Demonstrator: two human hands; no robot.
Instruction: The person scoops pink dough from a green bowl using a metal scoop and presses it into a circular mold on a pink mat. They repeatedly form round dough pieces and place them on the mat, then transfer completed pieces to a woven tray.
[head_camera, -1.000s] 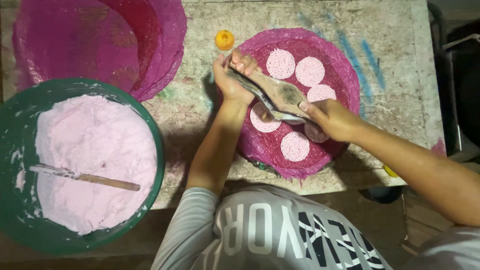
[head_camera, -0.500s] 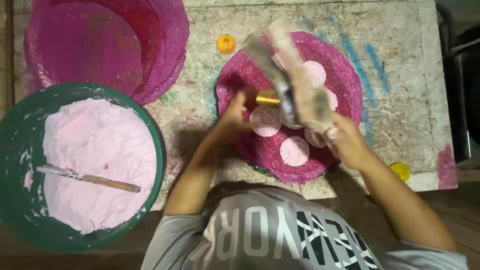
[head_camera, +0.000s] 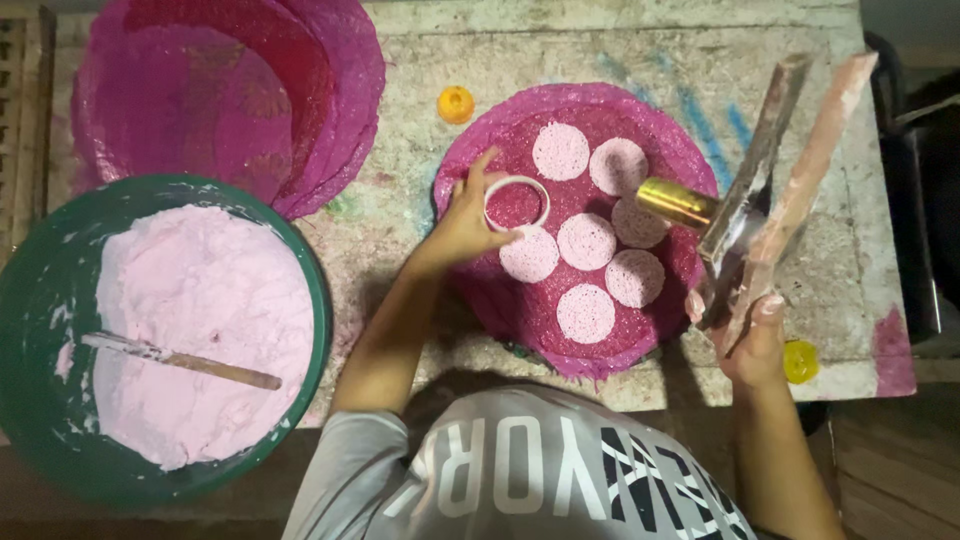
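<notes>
- Nearest me, at the table's (head_camera: 400, 300) near-left edge, I see a green basin (head_camera: 30, 300) heaped with soft pink powdery dough (head_camera: 200, 320); a flat stick (head_camera: 180, 360) lies across it.
- My right hand (head_camera: 755, 345), by the near-right edge, is closed around two long flat paddles (head_camera: 790, 170) crusted with pink, which rise over the table's right side; a shiny gold cap (head_camera: 675, 200) pokes out beside them.
- My left hand (head_camera: 465, 225) pinches a white ring mould (head_camera: 517, 202) with fingertips, palm half open, set on the round woven magenta mat (head_camera: 480, 180) at the table's middle.
- Six flat pink discs (head_camera: 585, 240) lie on that mat just beside the ring.
- Far-left corner: a stack of magenta mats (head_camera: 230, 100).
</notes>
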